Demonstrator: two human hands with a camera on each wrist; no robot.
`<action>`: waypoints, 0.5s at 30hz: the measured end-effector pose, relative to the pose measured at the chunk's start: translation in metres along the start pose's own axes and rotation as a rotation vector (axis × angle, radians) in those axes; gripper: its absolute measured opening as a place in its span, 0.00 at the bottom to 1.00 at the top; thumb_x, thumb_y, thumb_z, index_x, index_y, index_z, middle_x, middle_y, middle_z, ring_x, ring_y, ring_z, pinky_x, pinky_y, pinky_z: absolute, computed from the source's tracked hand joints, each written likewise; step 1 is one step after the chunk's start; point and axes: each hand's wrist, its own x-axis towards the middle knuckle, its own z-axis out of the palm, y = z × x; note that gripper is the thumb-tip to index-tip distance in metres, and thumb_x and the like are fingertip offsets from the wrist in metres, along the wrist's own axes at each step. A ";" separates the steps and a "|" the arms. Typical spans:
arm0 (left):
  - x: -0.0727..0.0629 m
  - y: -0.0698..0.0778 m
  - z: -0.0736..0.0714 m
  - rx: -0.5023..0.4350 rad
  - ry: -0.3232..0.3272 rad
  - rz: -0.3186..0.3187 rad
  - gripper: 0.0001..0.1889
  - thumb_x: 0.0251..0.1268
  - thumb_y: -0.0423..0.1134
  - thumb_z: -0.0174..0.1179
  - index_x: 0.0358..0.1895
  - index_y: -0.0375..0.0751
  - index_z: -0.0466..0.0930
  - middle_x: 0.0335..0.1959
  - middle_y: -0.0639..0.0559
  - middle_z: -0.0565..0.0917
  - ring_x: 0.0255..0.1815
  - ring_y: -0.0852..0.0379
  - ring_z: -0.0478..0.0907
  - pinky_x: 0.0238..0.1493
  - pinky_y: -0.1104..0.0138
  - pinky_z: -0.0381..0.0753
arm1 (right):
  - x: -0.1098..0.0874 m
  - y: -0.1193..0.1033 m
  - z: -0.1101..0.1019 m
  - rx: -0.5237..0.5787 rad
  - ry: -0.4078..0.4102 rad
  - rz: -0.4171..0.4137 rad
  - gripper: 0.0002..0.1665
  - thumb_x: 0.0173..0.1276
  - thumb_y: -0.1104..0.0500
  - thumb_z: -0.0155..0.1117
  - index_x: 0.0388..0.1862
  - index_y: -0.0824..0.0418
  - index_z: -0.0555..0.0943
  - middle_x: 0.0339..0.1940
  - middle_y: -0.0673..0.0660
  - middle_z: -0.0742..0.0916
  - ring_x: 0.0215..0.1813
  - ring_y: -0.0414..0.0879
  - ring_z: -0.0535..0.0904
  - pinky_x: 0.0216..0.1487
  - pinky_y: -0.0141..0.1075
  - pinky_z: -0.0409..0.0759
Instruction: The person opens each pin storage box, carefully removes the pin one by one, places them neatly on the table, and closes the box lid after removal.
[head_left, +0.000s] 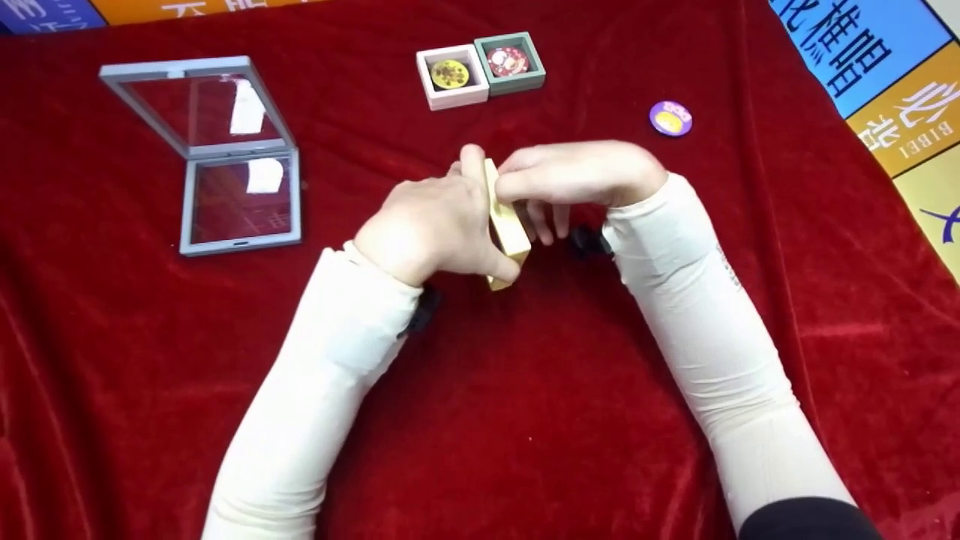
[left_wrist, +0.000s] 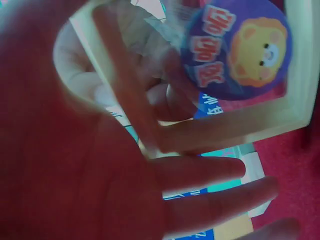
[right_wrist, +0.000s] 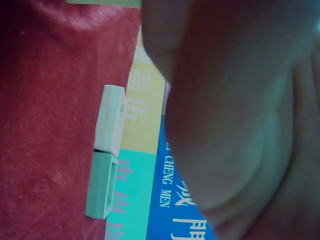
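Working above the table (head_left: 525,412), draped in creased red velvet, you have bright panels (head_left: 836,49) of printed characters beyond its far and right edges. Near the far edge sit a pale square box (head_left: 459,99) and a green box (head_left: 517,84), touching; a purple badge (head_left: 671,118) lies toward the far right corner, a clear-paned hinged case (head_left: 240,246) toward the far left. Your left hand (head_left: 427,225) clamps the yellow frame (head_left: 511,229) between thumb and fingers; a glossy lion badge (left_wrist: 260,57) shows within its opening. Your right hand (head_left: 581,176) bends against its right side; I cannot tell whether those fingers grip.
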 end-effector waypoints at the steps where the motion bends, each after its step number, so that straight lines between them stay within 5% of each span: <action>1: 0.001 0.000 0.001 -0.002 -0.005 -0.002 0.45 0.34 0.62 0.67 0.53 0.43 0.52 0.43 0.50 0.74 0.39 0.46 0.80 0.47 0.55 0.79 | 0.000 0.001 0.000 0.003 -0.005 0.003 0.15 0.63 0.58 0.41 0.29 0.56 0.78 0.17 0.51 0.81 0.20 0.49 0.79 0.21 0.39 0.78; 7: 0.008 -0.004 0.006 -0.101 -0.032 0.082 0.47 0.35 0.57 0.70 0.55 0.42 0.50 0.45 0.50 0.73 0.41 0.50 0.78 0.50 0.59 0.78 | -0.001 0.009 -0.002 -0.001 -0.036 -0.003 0.15 0.62 0.57 0.42 0.31 0.56 0.79 0.21 0.51 0.83 0.21 0.53 0.80 0.20 0.39 0.76; 15: 0.010 -0.010 0.002 -0.161 -0.048 0.128 0.47 0.34 0.54 0.72 0.54 0.42 0.49 0.46 0.50 0.76 0.44 0.53 0.78 0.50 0.62 0.77 | 0.000 0.013 -0.006 0.186 -0.101 -0.042 0.13 0.65 0.58 0.43 0.31 0.58 0.77 0.20 0.53 0.82 0.18 0.43 0.75 0.17 0.31 0.71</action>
